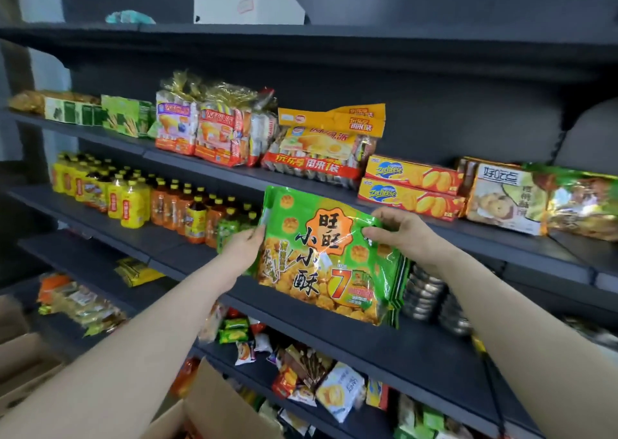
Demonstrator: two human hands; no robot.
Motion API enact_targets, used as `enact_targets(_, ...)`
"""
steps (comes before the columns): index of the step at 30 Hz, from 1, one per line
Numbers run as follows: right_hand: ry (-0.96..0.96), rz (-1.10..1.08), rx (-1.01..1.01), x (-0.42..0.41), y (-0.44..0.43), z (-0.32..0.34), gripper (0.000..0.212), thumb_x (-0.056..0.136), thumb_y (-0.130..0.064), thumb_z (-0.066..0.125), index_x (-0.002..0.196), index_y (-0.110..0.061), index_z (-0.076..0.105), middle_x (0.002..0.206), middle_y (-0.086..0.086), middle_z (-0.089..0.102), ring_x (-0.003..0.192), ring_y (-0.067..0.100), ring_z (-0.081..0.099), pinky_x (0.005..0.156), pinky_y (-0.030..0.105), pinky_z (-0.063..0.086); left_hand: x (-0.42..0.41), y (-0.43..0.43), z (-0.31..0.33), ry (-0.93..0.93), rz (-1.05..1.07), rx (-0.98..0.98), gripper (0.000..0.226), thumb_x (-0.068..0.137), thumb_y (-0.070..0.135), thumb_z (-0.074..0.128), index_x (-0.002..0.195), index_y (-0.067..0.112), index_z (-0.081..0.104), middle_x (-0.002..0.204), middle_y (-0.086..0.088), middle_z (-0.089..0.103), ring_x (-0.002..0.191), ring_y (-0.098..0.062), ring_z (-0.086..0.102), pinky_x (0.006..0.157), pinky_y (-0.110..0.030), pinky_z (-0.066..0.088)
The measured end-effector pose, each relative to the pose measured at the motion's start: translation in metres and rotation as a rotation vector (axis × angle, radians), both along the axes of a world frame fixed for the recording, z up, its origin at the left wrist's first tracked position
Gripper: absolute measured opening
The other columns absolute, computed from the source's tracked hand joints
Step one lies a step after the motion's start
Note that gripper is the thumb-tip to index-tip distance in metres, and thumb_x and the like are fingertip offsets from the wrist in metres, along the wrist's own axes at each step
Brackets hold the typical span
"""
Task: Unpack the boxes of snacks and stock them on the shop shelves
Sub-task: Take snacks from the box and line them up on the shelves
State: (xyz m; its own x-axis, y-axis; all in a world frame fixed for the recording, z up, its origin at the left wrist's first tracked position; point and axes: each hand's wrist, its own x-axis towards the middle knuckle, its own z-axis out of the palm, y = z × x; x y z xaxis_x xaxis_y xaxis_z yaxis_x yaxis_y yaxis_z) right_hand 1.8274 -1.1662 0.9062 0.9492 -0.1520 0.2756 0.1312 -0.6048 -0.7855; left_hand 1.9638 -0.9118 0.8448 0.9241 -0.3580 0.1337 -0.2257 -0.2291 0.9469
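Note:
A large green snack bag (321,254) with orange print is held up in front of the dark shelves, tilted a little. My left hand (245,246) grips its left edge, fingers curled behind it. At the upper right corner my right hand (398,229) pinches the bag. More green bags of the same kind seem stacked behind it at its right edge. The bag hangs level with the shelf of drink bottles (160,201) and below the upper snack shelf (501,234).
Cake packs (214,131), yellow biscuit boxes (411,187) and cookie bags (508,201) fill the upper shelf. Silver packs (424,291) lie right of the bag. Small snack packets (301,368) crowd the lower shelves. An open cardboard box (214,402) stands at the bottom left.

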Motion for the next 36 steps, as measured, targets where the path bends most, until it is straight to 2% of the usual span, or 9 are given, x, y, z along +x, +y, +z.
enact_targets(4, 0.11, -0.156, -0.202, -0.039, -0.038, 0.021, 0.04, 0.087, -0.046, 0.072, 0.105, -0.011, 0.066, 0.098, 0.003, 0.07, 0.091, 0.013, 0.064, 0.087, 0.043, 0.055, -0.011, -0.054, -0.001, -0.171, -0.016, -0.061, 0.029, 0.104, 0.025, 0.044, 0.081, 0.02, 0.062, 0.076, -0.001, 0.06, 0.075, -0.019, 0.05, 0.062, -0.029, 0.033)
enact_targets(6, 0.22, -0.245, -0.296, -0.062, -0.053, 0.033, 0.073, 0.074, -0.075, 0.067, 0.129, -0.026, 0.061, 0.127, -0.009, 0.059, 0.117, 0.011, 0.055, 0.108, 0.038, 0.042, -0.017, -0.085, 0.004, -0.251, -0.023, -0.052, 0.028, 0.103, 0.028, 0.046, 0.089, 0.015, 0.067, 0.084, -0.007, 0.067, 0.08, -0.025, 0.056, 0.066, -0.033, 0.036)
enact_targets(8, 0.268, -0.289, -0.316, -0.08, -0.067, 0.044, 0.084, 0.074, -0.076, 0.064, 0.141, -0.028, 0.048, 0.129, -0.014, 0.047, 0.124, 0.01, 0.046, 0.108, 0.032, 0.036, -0.029, -0.118, 0.015, -0.321, -0.049, -0.052, 0.026, 0.102, 0.031, 0.046, 0.104, 0.018, 0.069, 0.097, -0.007, 0.07, 0.093, -0.03, 0.06, 0.077, -0.038, 0.043)
enact_targets(15, -0.026, -0.47, -0.376, -0.147, -0.142, 0.091, 0.012, 0.09, -0.043, 0.07, 0.093, -0.038, 0.06, 0.09, -0.022, 0.048, 0.081, -0.001, 0.046, 0.087, 0.028, 0.038, -0.082, -0.235, 0.062, -0.403, -0.17, -0.221, 0.028, 0.103, 0.027, 0.045, 0.1, 0.008, 0.066, 0.097, -0.012, 0.067, 0.094, -0.035, 0.059, 0.076, -0.04, 0.041)
enact_targets(19, -0.202, -0.72, -0.666, -0.183, -0.192, 0.138, 0.029, 0.092, -0.035, 0.068, 0.08, -0.015, 0.051, 0.072, -0.006, 0.053, 0.078, 0.021, 0.052, 0.069, 0.031, 0.036, -0.113, -0.298, 0.097, -0.583, -0.273, -0.127, 0.028, 0.102, 0.024, 0.047, 0.094, 0.005, 0.065, 0.09, -0.011, 0.064, 0.087, -0.03, 0.056, 0.071, -0.037, 0.036)
enact_targets(24, -0.297, -0.863, -0.943, -0.22, -0.263, 0.171, 0.024, 0.096, -0.034, 0.062, 0.088, -0.021, 0.043, 0.084, -0.001, 0.057, 0.086, 0.032, 0.054, 0.073, 0.04, 0.041, -0.134, -0.368, 0.122, -0.818, -0.27, -0.003, 0.03, 0.097, 0.024, 0.055, 0.126, 0.022, 0.063, 0.123, -0.001, 0.067, 0.108, -0.024, 0.062, 0.088, -0.032, 0.043)
enact_targets(29, -0.259, -0.867, -1.193, -0.224, -0.344, 0.164, 0.019, 0.098, -0.03, 0.059, 0.102, -0.012, 0.054, 0.083, 0.009, 0.065, 0.081, 0.037, 0.062, 0.07, 0.039, 0.04, -0.128, -0.425, 0.118, -0.981, -0.253, 0.26, 0.056, 0.096, 0.026, 0.057, 0.148, 0.017, 0.038, 0.155, -0.004, 0.034, 0.138, -0.025, 0.037, 0.112, -0.034, 0.028)
enact_targets(33, -0.232, -0.8, -1.28, -0.199, -0.409, 0.136, 0.013, 0.097, -0.024, 0.061, 0.097, -0.013, 0.055, 0.069, 0.006, 0.065, 0.063, 0.032, 0.064, 0.09, 0.051, 0.049, -0.114, -0.457, 0.101, -1.018, -0.214, 0.391, 0.064, 0.097, 0.029, 0.056, 0.153, 0.022, 0.025, 0.161, -0.001, 0.018, 0.146, -0.024, 0.022, 0.116, -0.037, 0.025)
enact_targets(36, -0.334, -0.731, -1.341, -0.178, -0.451, 0.121, 0.015, 0.093, -0.013, 0.067, 0.089, -0.01, 0.053, 0.062, 0.002, 0.058, 0.052, 0.027, 0.056, 0.069, 0.047, 0.056, -0.103, -0.478, 0.091, -1.03, -0.187, 0.488, 0.074, 0.095, 0.032, 0.06, 0.155, 0.026, 0.018, 0.163, -0.001, 0.01, 0.149, -0.025, 0.011, 0.119, -0.039, 0.023)
